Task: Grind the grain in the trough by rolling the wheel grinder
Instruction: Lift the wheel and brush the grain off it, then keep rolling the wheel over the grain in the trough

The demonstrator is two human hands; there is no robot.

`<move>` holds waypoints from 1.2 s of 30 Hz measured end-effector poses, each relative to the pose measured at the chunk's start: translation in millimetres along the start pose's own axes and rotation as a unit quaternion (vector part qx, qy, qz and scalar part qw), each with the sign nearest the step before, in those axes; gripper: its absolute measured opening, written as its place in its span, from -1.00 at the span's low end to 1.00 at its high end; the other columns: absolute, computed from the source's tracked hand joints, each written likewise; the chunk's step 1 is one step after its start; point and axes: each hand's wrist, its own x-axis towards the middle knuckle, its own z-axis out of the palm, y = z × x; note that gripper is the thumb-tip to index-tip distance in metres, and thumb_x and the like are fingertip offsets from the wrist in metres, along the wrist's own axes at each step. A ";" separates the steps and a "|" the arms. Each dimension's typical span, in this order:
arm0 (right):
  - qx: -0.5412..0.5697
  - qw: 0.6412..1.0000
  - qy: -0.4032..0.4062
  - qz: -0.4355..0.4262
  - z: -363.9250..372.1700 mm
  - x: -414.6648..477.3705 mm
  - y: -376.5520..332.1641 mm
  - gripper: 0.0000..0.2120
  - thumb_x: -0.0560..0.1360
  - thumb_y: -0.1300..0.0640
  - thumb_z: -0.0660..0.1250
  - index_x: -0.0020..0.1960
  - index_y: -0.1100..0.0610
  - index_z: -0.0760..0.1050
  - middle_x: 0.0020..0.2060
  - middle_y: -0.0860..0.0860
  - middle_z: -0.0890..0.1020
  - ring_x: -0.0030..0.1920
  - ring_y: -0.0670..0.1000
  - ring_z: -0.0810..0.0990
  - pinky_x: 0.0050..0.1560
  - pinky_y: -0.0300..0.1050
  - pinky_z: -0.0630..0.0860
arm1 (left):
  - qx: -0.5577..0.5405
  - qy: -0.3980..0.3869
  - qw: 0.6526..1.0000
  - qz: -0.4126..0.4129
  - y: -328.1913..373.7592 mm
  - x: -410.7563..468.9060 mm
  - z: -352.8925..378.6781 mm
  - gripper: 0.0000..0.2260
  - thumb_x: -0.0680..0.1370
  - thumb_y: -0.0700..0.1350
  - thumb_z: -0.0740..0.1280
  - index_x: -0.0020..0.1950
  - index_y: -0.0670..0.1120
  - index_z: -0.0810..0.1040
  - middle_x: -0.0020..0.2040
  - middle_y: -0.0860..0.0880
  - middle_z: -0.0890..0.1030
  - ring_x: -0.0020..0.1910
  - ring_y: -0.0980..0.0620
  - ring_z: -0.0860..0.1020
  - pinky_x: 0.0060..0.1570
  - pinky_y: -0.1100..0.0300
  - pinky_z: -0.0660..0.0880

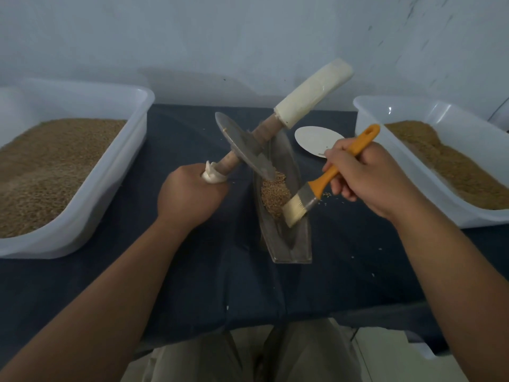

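Observation:
A narrow metal trough [292, 244] lies lengthwise on the dark table, with a heap of brown grain [274, 193] in its middle. The wheel grinder [242, 146], a metal disc on a wooden axle with cream-wrapped ends, is tilted with the disc's lower edge over the grain. My left hand [190, 198] grips the near wrapped end of the axle. My right hand [366, 177] holds a brush [325, 180] by its orange handle, its pale bristles resting on the trough's right rim beside the grain.
A white plastic tub [115, 172] of grain stands at the left and another tub [413, 166] of grain at the right. A white oval dish [314, 139] lies behind the brush. Loose grains dot the dark cloth near the trough. A wall stands behind the table.

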 end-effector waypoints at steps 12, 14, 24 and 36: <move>-0.277 0.951 0.092 -0.099 -65.2 -27.8 66.0 -0.81 0.66 -0.15 0.33 0.25 -0.25 0.61 0.00 -0.28 0.69 -0.06 -0.22 0.67 -0.11 -0.19 0.63 | 0.023 0.008 1.000 0.005 -2.0 2.0 4.0 -0.80 0.32 0.25 0.26 -0.20 0.21 0.58 -0.30 0.25 0.61 -0.35 0.11 0.58 -0.37 0.15 0.39; -0.375 0.924 0.030 -0.074 -67.9 -36.8 80.8 -0.66 0.62 -0.22 0.30 0.36 -0.24 0.57 0.12 -0.30 0.66 0.05 -0.21 0.63 0.04 -0.13 0.58 | 0.033 0.008 0.999 0.003 -2.2 1.8 4.5 -0.80 0.33 0.27 0.24 -0.19 0.25 0.58 -0.30 0.29 0.61 -0.36 0.09 0.58 -0.37 0.16 0.37; -0.524 0.840 -0.136 -0.046 -54.6 -52.5 75.7 -0.20 0.55 -0.58 -0.13 0.70 -0.26 0.03 0.72 -0.13 -0.02 0.71 -0.01 -0.03 0.66 0.13 0.14 | 0.098 -0.007 0.995 0.022 -0.9 -0.6 8.1 -0.94 0.47 0.16 0.36 -0.19 0.24 0.55 -0.30 0.27 0.60 -0.37 0.05 0.57 -0.37 0.16 0.39; -0.583 0.785 -0.057 -0.200 -2.8 12.1 8.0 -0.21 0.52 -0.10 0.48 0.67 -0.03 0.27 0.71 0.12 0.10 0.71 0.20 -0.03 0.68 0.15 -0.18 | 0.336 0.059 0.922 0.184 6.9 -3.9 15.7 -0.63 0.53 0.24 0.21 -0.38 0.05 0.41 -0.45 0.12 0.43 -0.49 0.08 0.40 -0.43 0.25 0.29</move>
